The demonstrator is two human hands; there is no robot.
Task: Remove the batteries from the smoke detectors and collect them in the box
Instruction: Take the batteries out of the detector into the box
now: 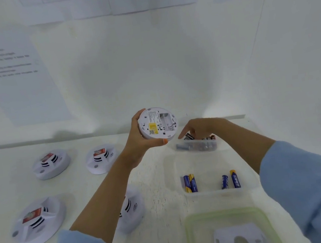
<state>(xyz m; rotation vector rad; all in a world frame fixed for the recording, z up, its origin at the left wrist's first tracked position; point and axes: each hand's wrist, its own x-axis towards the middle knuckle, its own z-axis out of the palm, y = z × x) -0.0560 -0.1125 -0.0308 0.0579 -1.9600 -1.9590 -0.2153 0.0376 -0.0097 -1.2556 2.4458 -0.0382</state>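
My left hand (138, 145) holds a round white smoke detector (158, 124) up off the table, its back towards me and its battery bay showing no batteries. My right hand (200, 129) reaches over a small clear box (201, 146) at the back right, fingers pinched around a dark battery (188, 136) just above the box's left end. More dark batteries lie inside that box. Several other smoke detectors rest face up on the table: two at the back left (51, 163) (100, 158), one at the front left (38, 221) and one partly hidden under my left forearm (129, 207).
A larger clear tray (248, 186) in front of the small box holds several blue-and-yellow batteries (190, 183). A green-rimmed container (190, 233) at the bottom right holds a white mounting plate (239, 240). A white wall with taped papers stands close behind the table.
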